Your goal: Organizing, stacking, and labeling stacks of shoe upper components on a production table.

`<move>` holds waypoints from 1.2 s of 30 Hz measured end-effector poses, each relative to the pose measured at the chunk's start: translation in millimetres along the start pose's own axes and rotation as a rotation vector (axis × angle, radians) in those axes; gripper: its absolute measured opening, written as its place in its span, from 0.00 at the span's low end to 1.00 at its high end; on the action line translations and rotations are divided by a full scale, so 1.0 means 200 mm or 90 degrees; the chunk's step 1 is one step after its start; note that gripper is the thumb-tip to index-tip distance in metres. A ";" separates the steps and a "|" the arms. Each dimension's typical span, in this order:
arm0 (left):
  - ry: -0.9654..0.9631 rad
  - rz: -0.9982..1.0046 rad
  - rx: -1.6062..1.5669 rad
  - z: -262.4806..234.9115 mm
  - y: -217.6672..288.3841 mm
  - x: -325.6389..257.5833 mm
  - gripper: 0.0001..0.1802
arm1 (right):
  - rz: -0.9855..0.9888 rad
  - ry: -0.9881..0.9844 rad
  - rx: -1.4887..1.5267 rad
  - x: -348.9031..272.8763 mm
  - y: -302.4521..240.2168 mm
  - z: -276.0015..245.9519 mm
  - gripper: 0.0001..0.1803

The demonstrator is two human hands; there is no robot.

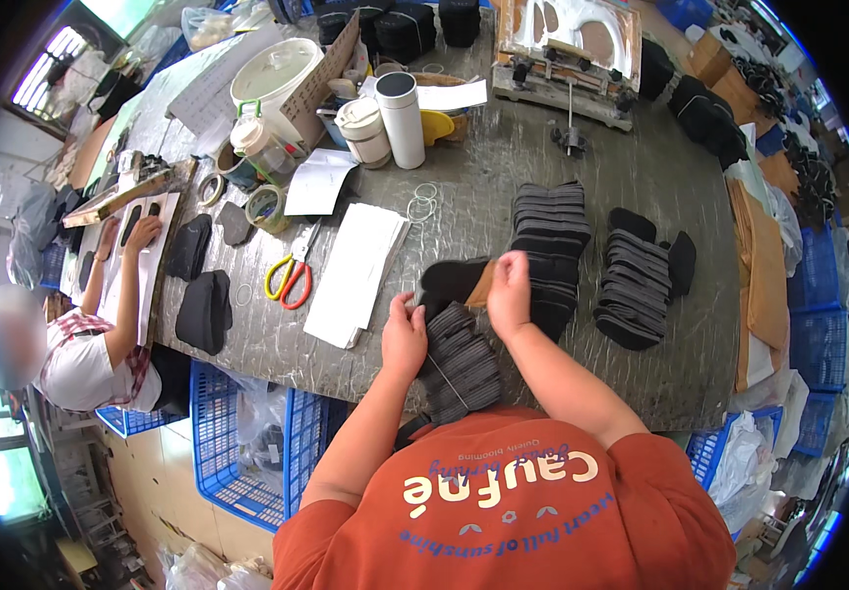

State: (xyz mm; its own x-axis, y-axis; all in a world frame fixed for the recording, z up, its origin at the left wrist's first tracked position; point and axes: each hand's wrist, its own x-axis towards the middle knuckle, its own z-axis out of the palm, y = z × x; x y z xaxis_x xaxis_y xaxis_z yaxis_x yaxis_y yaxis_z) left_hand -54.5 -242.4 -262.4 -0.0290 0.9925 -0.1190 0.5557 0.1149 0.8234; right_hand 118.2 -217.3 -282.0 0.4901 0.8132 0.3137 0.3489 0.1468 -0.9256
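Observation:
Over the table's near edge, my right hand [511, 295] is closed on the tan end of a black insole-shaped piece [452, 279]. My left hand [405, 337] has its fingers curled in at the piece's lower left side; what they pinch is hidden. Just below, a thick bundle of dark grey insole-like pieces [462, 364], with a thin band round it, lies against my body beside the left hand. Right of my right hand stands a long stack of similar black and grey pieces [549, 236]. Another fanned row [633, 285] lies farther right.
White paper sheets [355, 275] and red-and-yellow-handled scissors [292, 275] lie left of my hands. Behind are rubber bands [422, 202], a white tumbler [401, 120] and a clamp frame [567, 64]. A co-worker [100, 354] works at the left, by a blue crate [242, 442].

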 end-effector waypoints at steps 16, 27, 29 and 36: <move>-0.121 0.013 0.017 -0.01 0.00 0.03 0.16 | -0.057 -0.505 -0.163 -0.03 -0.22 -0.21 0.11; -0.126 0.226 -0.159 -0.06 -0.03 -0.02 0.20 | -0.118 -0.525 -0.283 -0.01 -0.31 -0.19 0.10; -0.126 0.183 -0.178 -0.06 -0.03 -0.02 0.17 | -0.105 -0.559 -0.276 0.01 -0.31 -0.19 0.10; -0.175 0.136 -0.152 -0.06 -0.02 0.00 0.07 | -0.010 -0.699 -0.328 0.05 -0.26 -0.11 0.09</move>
State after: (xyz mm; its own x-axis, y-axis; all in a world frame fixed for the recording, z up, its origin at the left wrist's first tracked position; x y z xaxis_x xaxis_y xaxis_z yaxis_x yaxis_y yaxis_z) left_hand -66.7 -241.6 -259.9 0.3071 0.9504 -0.0491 0.3163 -0.0533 0.9472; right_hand 123.2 -229.3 -225.3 -0.3679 0.8946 -0.2537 0.7481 0.1227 -0.6522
